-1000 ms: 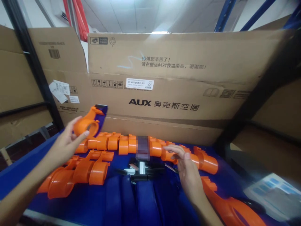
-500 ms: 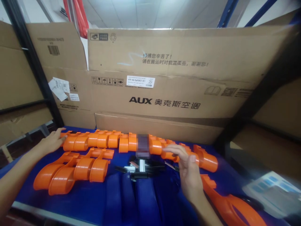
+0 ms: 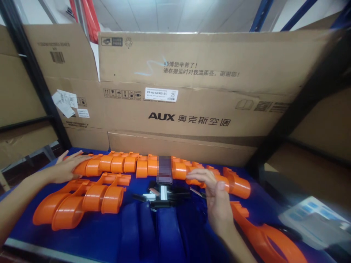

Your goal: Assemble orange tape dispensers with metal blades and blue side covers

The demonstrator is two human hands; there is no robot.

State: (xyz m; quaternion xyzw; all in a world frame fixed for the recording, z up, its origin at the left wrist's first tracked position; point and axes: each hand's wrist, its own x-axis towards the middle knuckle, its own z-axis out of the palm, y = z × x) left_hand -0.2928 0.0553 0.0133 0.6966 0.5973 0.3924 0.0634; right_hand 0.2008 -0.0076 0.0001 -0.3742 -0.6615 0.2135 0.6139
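My left hand lies over the left end of a back row of orange plastic ring-shaped pieces, its fingers outstretched across the endmost one. In front of it stands a smaller group of the same pieces. My right hand is raised at the right part of the row, palm turned inward and fingers extended. Its fingertips overlap orange rings behind them; whether they touch I cannot tell. A larger curved orange piece lies beside my right forearm.
A dark rectangular object, partly blurred, stands mid-row above black and silver parts. Blue straps run toward me across the blue surface. A large cardboard sheet closes the back. A white-and-blue package lies at right.
My left hand has moved right, from the end of the row onto the top of its leftmost pieces, and its fingers have spread. My right hand keeps nearly the same pose.
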